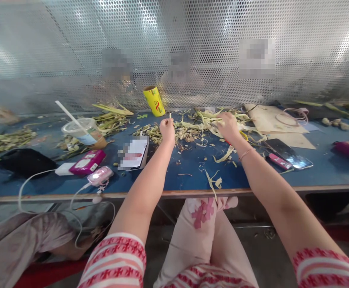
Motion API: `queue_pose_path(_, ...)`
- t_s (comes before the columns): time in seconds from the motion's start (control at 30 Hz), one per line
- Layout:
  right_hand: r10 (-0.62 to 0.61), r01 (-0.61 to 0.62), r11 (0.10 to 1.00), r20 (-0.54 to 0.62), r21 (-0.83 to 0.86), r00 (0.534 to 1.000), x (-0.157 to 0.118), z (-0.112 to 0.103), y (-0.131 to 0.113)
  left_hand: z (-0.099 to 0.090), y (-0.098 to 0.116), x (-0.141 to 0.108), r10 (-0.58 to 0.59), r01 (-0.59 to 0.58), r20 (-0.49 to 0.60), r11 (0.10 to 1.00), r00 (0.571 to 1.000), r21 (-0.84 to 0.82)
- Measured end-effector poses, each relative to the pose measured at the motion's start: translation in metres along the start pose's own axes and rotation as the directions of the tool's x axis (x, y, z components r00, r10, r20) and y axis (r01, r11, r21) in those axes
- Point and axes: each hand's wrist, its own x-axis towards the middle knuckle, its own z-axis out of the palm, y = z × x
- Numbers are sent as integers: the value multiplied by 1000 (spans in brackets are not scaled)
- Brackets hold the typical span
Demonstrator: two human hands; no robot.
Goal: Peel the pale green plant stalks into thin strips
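My left hand [167, 129] is closed in a fist-like pinch above the blue table, and a short pale stub [170, 115] sticks up from its fingers. Beneath it spreads a heap of dry, chopped-looking plant scraps [189, 134]. On the right, my right hand [229, 126] has its fingers curled into a bunch of pale green plant stalks [206, 118]; the fingertips are partly hidden there. Just under that wrist, bits of red and yellow show, too covered to name. One loose withered stalk [212, 184] hangs over the table's front edge.
A yellow cardboard tube [154, 101] leans at the back by the perforated metal screen [174, 32]. To the left are a phone [134, 153], a drink cup with straw [84, 130], a purple box [87, 162] and cables. Another phone [291, 153] lies right. A neighbour's leg [51, 236] shows lower left.
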Motion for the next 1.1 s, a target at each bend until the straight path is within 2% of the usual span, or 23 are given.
queue_pose_path(0.07, -144, 142, 990, 197, 27, 970, -8, 21, -20, 4, 0, -6, -21, 15, 67, 996, 998, 85)
queue_pose_path(0.13, -258, 315, 946, 412, -74, 874, -18, 39, -33, 8, 0, -13, -34, -6, 200, 980, 979, 197)
queue_pose_path(0.23, -234, 411, 890, 573, -200, 786, -30, 58, -40, 15, 1, -22, -55, -67, 353, 943, 934, 325)
queue_pose_path(0.33, -145, 390, 882, 636, -264, 758, -35, 65, -39, 18, -2, -24, -81, -69, 396, 935, 915, 349)
queue_pose_path(0.43, -114, 350, 903, 649, -248, 752, -33, 63, -39, 19, -8, -21, -91, -32, 388, 953, 917, 300)
queue_pose_path(0.5, -117, 302, 933, 627, -196, 770, -28, 57, -39, 19, -10, -19, -96, -13, 388, 963, 917, 268)
queue_pose_path(0.6, -82, 142, 986, 479, -90, 874, -19, 47, -37, 16, -7, -20, -69, -38, 390, 965, 918, 259)
queue_pose_path(0.67, 13, -24, 999, 328, 27, 945, -14, 39, -35, 14, -2, -22, -20, -93, 380, 957, 925, 276)
queue_pose_path(0.7, 73, -105, 988, 261, 111, 963, -12, 36, -34, 13, 1, -24, 7, -122, 376, 951, 927, 283)
queue_pose_path(0.8, 212, -251, 860, 136, 443, 968, -7, 25, -35, 13, 8, -29, 40, -163, 410, 949, 911, 270)
queue_pose_path(0.9, 283, -305, 630, 155, 714, 947, -6, 16, -40, 17, 10, -33, 21, -126, 444, 970, 896, 208)
queue_pose_path(0.93, 292, -332, 567, 193, 754, 937, -6, 14, -43, 19, 10, -33, 10, -100, 453, 979, 891, 176)
queue_pose_path(1.0, 299, -397, 495, 278, 773, 913, -7, 12, -46, 22, 10, -35, -29, -25, 485, 994, 874, 104)
queue_pose_path(1.1, 328, -467, 437, 348, 769, 878, -8, 13, -49, 23, 10, -37, -83, 103, 582, 995, 809, 0)
